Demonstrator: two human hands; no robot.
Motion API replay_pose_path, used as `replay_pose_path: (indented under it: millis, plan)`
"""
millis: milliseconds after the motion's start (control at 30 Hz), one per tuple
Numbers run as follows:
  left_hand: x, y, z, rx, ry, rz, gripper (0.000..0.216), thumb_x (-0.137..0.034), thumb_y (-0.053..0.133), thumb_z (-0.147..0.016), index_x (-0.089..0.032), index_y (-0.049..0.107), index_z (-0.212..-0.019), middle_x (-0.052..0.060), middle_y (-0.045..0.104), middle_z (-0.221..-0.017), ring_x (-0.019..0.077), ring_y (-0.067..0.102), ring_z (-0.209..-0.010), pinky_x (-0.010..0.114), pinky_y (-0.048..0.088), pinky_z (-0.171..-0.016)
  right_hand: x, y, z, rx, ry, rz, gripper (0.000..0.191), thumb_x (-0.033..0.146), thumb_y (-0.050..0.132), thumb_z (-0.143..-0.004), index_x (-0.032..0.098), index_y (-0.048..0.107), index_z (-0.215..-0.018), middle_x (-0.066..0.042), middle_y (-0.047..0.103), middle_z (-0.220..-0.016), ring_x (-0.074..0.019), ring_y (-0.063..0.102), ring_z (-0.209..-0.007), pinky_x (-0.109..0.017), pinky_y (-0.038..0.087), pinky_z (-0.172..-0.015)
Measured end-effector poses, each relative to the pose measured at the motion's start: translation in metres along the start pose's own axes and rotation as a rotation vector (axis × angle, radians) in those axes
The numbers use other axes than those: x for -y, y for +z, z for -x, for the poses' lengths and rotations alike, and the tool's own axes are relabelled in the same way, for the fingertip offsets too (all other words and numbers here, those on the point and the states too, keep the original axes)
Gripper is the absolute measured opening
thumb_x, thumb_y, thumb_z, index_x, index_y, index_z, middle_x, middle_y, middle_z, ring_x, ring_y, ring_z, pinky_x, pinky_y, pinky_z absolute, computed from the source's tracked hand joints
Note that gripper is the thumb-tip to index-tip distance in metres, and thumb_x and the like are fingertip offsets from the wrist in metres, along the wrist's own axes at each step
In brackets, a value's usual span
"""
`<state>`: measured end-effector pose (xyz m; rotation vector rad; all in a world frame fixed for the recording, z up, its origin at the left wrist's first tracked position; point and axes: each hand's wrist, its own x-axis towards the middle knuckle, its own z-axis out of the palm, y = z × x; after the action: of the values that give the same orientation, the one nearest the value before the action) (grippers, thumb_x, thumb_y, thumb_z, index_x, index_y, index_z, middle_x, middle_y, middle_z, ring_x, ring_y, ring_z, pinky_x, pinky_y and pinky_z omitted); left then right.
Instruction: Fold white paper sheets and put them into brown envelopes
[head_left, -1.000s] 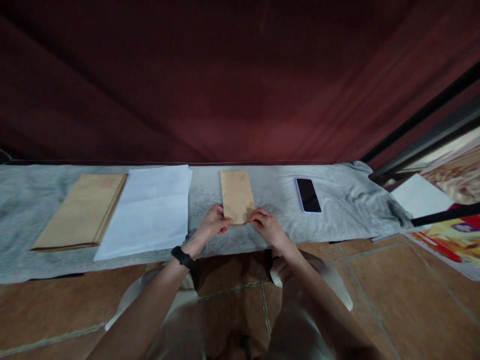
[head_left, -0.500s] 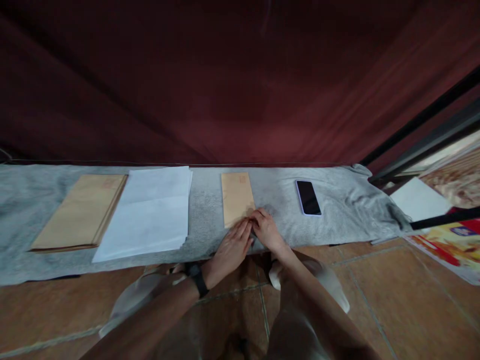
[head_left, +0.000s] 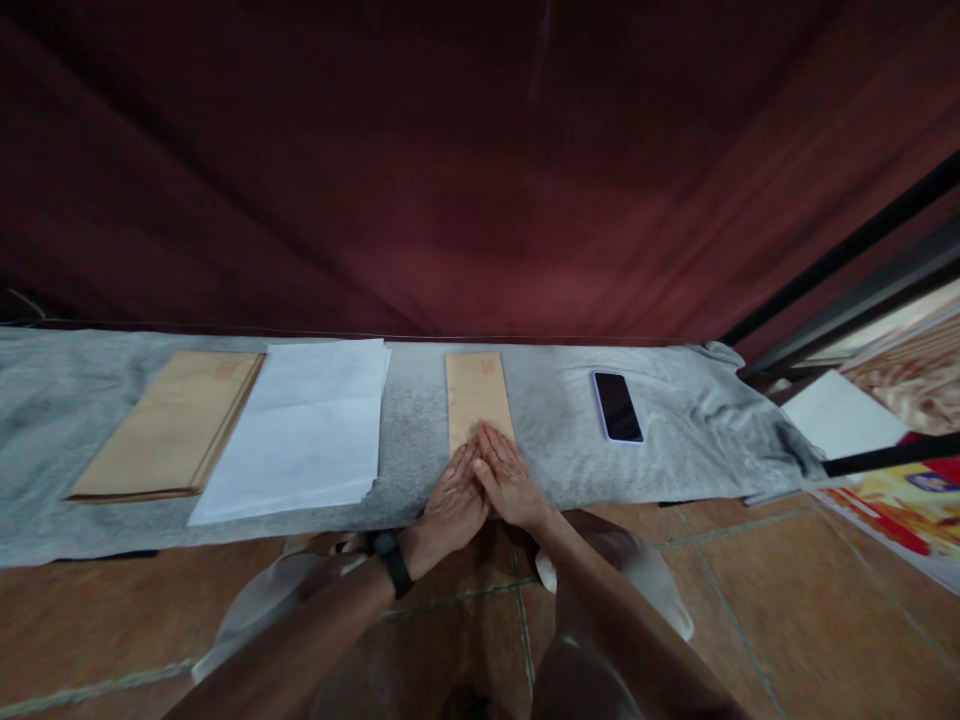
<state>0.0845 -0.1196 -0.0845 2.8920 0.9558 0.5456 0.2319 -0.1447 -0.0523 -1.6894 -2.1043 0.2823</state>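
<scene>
A narrow brown envelope (head_left: pixel 477 395) lies flat on a grey cloth (head_left: pixel 420 430) spread over the floor. My left hand (head_left: pixel 450 505), with a black band at the wrist, lies flat with its fingers stretched onto the envelope's near end. My right hand (head_left: pixel 510 480) rests flat beside it, fingers extended and touching the left hand's fingers over the same end. Both hands press on the envelope and grip nothing.
A stack of white paper sheets (head_left: pixel 300 430) and a stack of brown envelopes (head_left: pixel 169 425) lie left on the cloth. A dark phone (head_left: pixel 617 406) lies to the right. A red curtain hangs behind. Papers and a black bar are at far right, tiled floor below.
Both hands let go of the envelope's near edge, which they pinched a second ago. They came together, and now lie flat on the envelope's near end.
</scene>
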Motion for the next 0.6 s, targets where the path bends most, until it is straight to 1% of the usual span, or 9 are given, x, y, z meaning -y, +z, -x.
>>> replay_pose_path:
  millis: [67,167,267,400,500,533,600]
  plan:
    - [0.005,-0.004,0.0,0.0,-0.076,-0.033,0.065,-0.022,0.031,-0.101,-0.007,0.012,-0.161,0.017,0.026,-0.165,0.0245,0.02,-0.155,0.046,0.024,-0.126,-0.004,0.001,0.003,-0.018,-0.018,0.09,0.06,0.041,0.026,-0.108,0.007,0.033,-0.156,-0.014,0.033,-0.163,-0.0213,0.027,-0.153,-0.042,0.029,-0.125]
    - [0.012,-0.013,0.001,0.024,-0.164,-0.072,0.062,-0.025,0.029,-0.101,-0.006,0.021,-0.16,0.017,0.03,-0.164,0.0251,0.021,-0.155,0.046,0.026,-0.126,-0.01,0.002,0.009,-0.062,-0.053,0.205,0.059,0.041,0.03,-0.108,0.007,0.033,-0.156,-0.014,0.034,-0.163,-0.0222,0.028,-0.153,-0.042,0.029,-0.124]
    - [0.022,-0.02,0.004,0.039,-0.211,-0.092,0.061,-0.026,0.03,-0.101,-0.004,0.029,-0.157,0.018,0.033,-0.163,0.0257,0.022,-0.154,0.046,0.028,-0.125,-0.015,0.003,0.014,-0.102,-0.045,0.279,0.061,0.042,0.034,-0.107,0.005,0.035,-0.155,-0.016,0.035,-0.162,-0.0239,0.03,-0.152,-0.042,0.03,-0.123]
    - [0.031,-0.027,0.004,0.046,-0.267,-0.09,0.06,-0.027,0.029,-0.101,-0.001,0.032,-0.155,0.02,0.035,-0.161,0.0269,0.024,-0.154,0.047,0.027,-0.126,-0.018,0.004,0.016,-0.105,-0.029,0.313,0.062,0.043,0.035,-0.106,0.004,0.035,-0.155,-0.017,0.036,-0.161,-0.0251,0.033,-0.151,-0.043,0.031,-0.122]
    - [0.022,-0.028,-0.014,0.019,-0.299,-0.083,0.06,-0.026,0.027,-0.101,0.001,0.031,-0.155,0.021,0.032,-0.162,0.0274,0.023,-0.154,0.049,0.026,-0.126,-0.019,0.005,0.015,-0.075,-0.019,0.312,0.063,0.041,0.038,-0.105,0.004,0.033,-0.156,-0.018,0.036,-0.161,-0.0264,0.032,-0.151,-0.044,0.03,-0.123]
    - [0.016,-0.027,-0.024,0.019,-0.279,-0.071,0.06,-0.026,0.026,-0.101,0.0,0.029,-0.156,0.02,0.03,-0.163,0.0266,0.021,-0.155,0.049,0.025,-0.126,-0.019,0.006,0.015,-0.059,-0.019,0.311,0.063,0.038,0.04,-0.103,0.003,0.033,-0.156,-0.019,0.036,-0.161,-0.0269,0.031,-0.151,-0.044,0.028,-0.123]
    - [0.002,-0.023,-0.048,0.049,-0.19,-0.025,0.059,-0.027,0.023,-0.103,-0.004,0.029,-0.157,0.015,0.028,-0.165,0.0226,0.019,-0.155,0.044,0.023,-0.127,-0.019,0.008,0.015,-0.016,-0.029,0.311,0.063,0.032,0.046,-0.1,0.004,0.035,-0.155,-0.019,0.037,-0.16,-0.0286,0.03,-0.151,-0.046,0.025,-0.124]
